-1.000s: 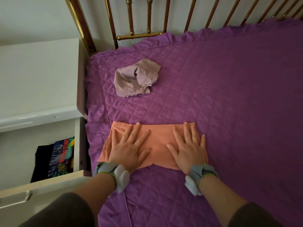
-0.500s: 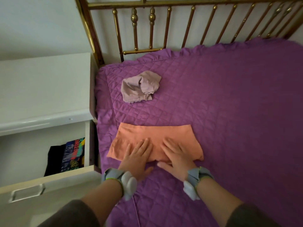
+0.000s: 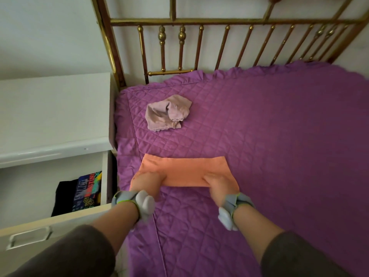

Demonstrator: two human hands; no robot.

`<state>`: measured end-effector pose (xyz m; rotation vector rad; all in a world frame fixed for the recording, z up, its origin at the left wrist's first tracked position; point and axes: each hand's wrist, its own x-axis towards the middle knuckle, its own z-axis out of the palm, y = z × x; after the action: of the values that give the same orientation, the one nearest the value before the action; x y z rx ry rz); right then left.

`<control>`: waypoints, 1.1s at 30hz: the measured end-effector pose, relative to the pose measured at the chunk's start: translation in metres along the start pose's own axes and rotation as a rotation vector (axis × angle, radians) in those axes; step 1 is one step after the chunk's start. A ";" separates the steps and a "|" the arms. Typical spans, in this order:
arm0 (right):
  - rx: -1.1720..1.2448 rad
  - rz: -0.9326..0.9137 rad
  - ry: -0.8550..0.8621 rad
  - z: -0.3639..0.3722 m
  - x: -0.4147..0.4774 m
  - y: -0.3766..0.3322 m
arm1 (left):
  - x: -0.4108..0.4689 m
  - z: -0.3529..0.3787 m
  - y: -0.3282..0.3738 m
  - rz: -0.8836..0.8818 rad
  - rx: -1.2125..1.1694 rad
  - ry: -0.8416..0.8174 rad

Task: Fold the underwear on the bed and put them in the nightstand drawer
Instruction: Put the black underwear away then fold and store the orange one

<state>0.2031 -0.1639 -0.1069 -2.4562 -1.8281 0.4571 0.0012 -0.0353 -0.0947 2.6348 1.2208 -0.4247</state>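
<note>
1. Head camera looks down on a bed [image 3: 279, 146] under a purple quilt, with a brass headboard [image 3: 199, 22] across the top of the frame.
2. Orange underwear [image 3: 185, 168] lies flat at lower centre of the frame, spread wide on the quilt near the bed's left edge.
3. Left hand [image 3: 146, 181] is at the near left corner of the orange underwear and right hand [image 3: 218, 184] is at the near right corner. Both grip the near hem, fingers tucked under the fabric and out of sight.
4. Pink underwear [image 3: 167, 114] sits crumpled above it, nearer the headboard, well apart from the hands.
5. White nightstand [image 3: 54, 108] stands at left, touching the bed, its drawer [image 3: 40, 226] pulled open.
6. Dark printed garment [image 3: 79, 192] lies inside the drawer, against its right side.
7. Grey wristbands [image 3: 139, 200] wrap both wrists, dark sleeves below them.
</note>
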 end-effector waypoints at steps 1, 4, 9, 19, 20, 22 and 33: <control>0.065 0.061 0.035 -0.010 -0.001 0.000 | -0.004 -0.009 -0.001 -0.037 -0.044 0.041; 0.240 0.099 0.059 -0.036 -0.008 0.003 | -0.013 -0.027 -0.007 -0.076 -0.181 0.070; 0.380 0.044 -0.055 -0.073 -0.025 0.016 | -0.029 -0.049 -0.023 0.063 -0.307 0.014; 0.158 0.132 -0.234 -0.068 -0.009 0.032 | -0.016 -0.036 -0.037 -0.063 -0.336 -0.201; 0.132 0.138 -0.239 -0.062 -0.005 0.031 | -0.013 -0.030 -0.038 -0.094 -0.385 -0.192; 0.126 0.154 -0.185 -0.059 0.002 0.033 | -0.010 -0.029 -0.037 -0.199 -0.588 -0.083; 0.128 -0.108 0.027 -0.006 0.000 -0.026 | -0.028 0.018 -0.019 -0.467 -0.888 0.032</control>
<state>0.1807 -0.1552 -0.0959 -2.2576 -1.8482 0.5135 -0.0341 -0.0485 -0.1030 1.6168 1.5598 0.1012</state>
